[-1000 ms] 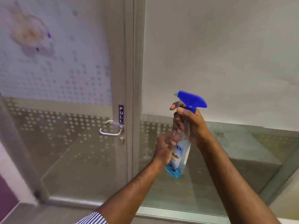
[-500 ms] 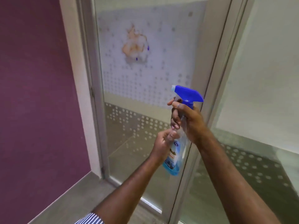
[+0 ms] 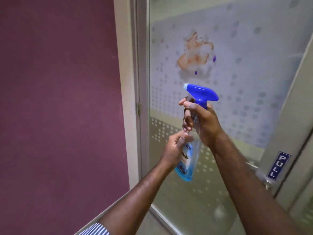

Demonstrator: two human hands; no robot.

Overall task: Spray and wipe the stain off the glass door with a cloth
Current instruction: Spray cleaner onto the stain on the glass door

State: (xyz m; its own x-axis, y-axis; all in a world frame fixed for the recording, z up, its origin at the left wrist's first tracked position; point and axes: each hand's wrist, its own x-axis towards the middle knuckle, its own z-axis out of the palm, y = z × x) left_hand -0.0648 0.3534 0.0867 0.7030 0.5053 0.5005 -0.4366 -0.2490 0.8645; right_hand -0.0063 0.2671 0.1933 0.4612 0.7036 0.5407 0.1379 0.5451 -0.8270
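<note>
A clear spray bottle [image 3: 188, 164] with blue liquid and a blue trigger head [image 3: 201, 92] is held upright in front of the glass door [image 3: 245, 82]. My right hand [image 3: 201, 121] grips its neck just under the trigger head. My left hand [image 3: 176, 148] holds the bottle's body lower down. An orange-brown smeared stain [image 3: 194, 51] with small purple drips sits on the frosted, dotted glass, above the nozzle. No cloth is visible.
A purple wall [image 3: 59, 107] fills the left side, meeting the pale door frame [image 3: 125, 99]. A blue PULL sign [image 3: 277, 165] and a metal handle [image 3: 254, 166] are at the door's right edge. The floor shows at the bottom.
The view has swung left, so the stain now stands just above the bottle. Both hands keep the same hold on the bottle.
</note>
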